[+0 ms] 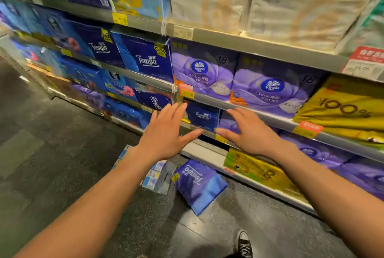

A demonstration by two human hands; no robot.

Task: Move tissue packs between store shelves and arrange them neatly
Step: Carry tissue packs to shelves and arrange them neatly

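My left hand and my right hand are both stretched out with fingers spread, empty, in front of a lower shelf. Between and just beyond them sits a dark blue Tempo tissue pack on that shelf. Another blue Tempo pack lies tilted on the floor at the shelf's foot, below my hands. Beside it on the floor stands a smaller light blue pack, partly hidden by my left forearm. Neither hand touches any pack.
Purple Vinda packs fill the shelf above my hands, with a yellow pack to their right. Larger blue Tempo packs sit left of them. A yellow-green pack rests on the bottom shelf. My shoe stands on the dark floor.
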